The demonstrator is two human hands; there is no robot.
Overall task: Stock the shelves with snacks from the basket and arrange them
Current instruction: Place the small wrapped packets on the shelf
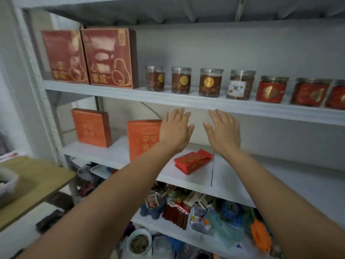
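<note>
Holding up left hand and right hand, fingers spread, gripping nothing; just below, flat red foil snack packet; beside the left, perhaps touching, upright orange cardboard box

The left hand and right hand are bare, both forearms uncovered as far as I see; the right thumbnail is short.

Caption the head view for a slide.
Open left hand and right hand raised at the middle shelf near a red packet and an orange box; snack jars line the upper shelf.
</note>
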